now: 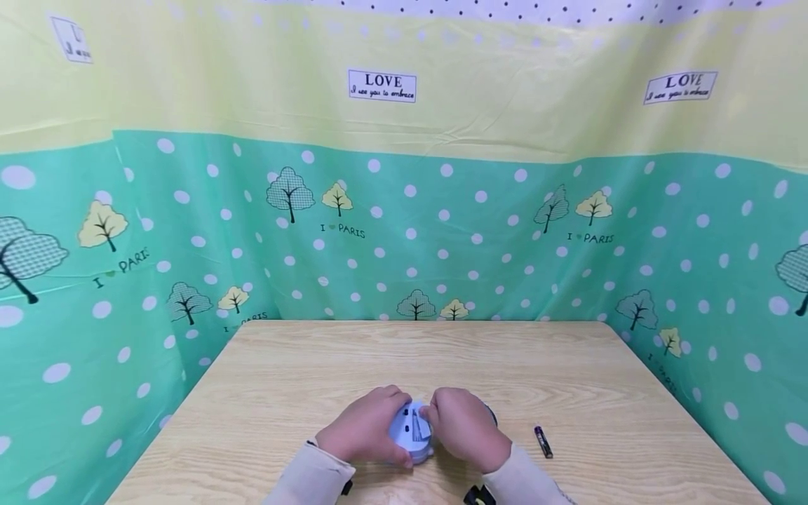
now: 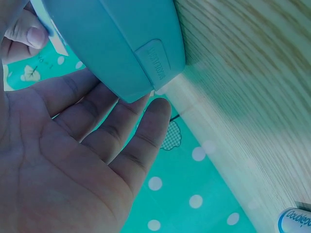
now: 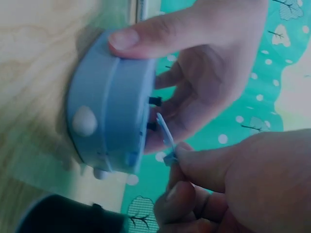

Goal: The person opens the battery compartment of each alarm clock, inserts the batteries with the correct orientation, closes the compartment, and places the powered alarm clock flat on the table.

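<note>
A light blue alarm clock (image 1: 400, 429) lies face down on the table, its back with two black knobs turned up. My left hand (image 1: 366, 426) holds it by the sides, thumb on the near edge and fingers on the far edge. In the right wrist view my right hand (image 3: 218, 174) pinches a small blue battery cover (image 3: 165, 130) between thumb and forefinger. That cover stands tilted over the clock's back, beside the knobs. In the left wrist view the clock's side shows a raised panel with lettering too faint to read.
On the wooden table (image 1: 303, 365), a dark battery (image 1: 543, 442) lies to the right of my right hand. Behind that hand the edge of a dark round thing (image 1: 492, 415) shows, mostly hidden. A white cylinder with lettering (image 2: 295, 221) appears in the left wrist view's corner. Patterned curtains surround the table.
</note>
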{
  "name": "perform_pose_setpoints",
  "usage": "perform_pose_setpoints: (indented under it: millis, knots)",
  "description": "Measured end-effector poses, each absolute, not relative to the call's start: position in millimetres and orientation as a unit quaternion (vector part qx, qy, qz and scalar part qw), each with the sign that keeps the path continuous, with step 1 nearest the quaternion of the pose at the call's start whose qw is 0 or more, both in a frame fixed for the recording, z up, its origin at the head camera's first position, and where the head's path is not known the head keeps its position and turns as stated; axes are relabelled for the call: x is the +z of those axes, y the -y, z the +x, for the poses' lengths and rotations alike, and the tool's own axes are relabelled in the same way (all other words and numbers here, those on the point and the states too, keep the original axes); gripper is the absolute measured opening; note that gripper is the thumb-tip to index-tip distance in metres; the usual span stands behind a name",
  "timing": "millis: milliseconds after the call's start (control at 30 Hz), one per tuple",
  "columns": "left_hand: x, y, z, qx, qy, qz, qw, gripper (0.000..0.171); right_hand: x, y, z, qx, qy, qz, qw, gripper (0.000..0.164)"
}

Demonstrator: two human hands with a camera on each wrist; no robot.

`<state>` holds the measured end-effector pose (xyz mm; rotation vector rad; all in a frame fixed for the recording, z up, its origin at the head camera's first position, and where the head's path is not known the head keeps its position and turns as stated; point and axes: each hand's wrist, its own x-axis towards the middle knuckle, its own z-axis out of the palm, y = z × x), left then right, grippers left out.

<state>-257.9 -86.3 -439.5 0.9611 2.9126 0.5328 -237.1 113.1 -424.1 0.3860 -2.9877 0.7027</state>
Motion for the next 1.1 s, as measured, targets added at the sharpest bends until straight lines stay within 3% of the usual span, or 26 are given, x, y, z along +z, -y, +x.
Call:
perform_pose_setpoints:
  millis: [167,367,567,1100]
  knots:
    - [-439,86,-258,0.166,-0.936,0.308,0.014,0.096,-415,-122,-236,0.239,0.958,0.156,-0.010,0.028]
    - [-438,86,-258,0.163,-0.937,0.307,0.013,0.098,-406,-132,-236,0.224,0.957,0.180,-0.033,0.034]
    - [-440,86,-257,0.162,-0.937,0.308,0.006,0.098,-399,-135,-236,0.200,0.959,0.190,-0.060,0.026]
    - [-439,86,-257,0.167,-0.937,0.306,0.011,0.097,-395,-136,-228,0.163,0.950,0.233,-0.126,0.034]
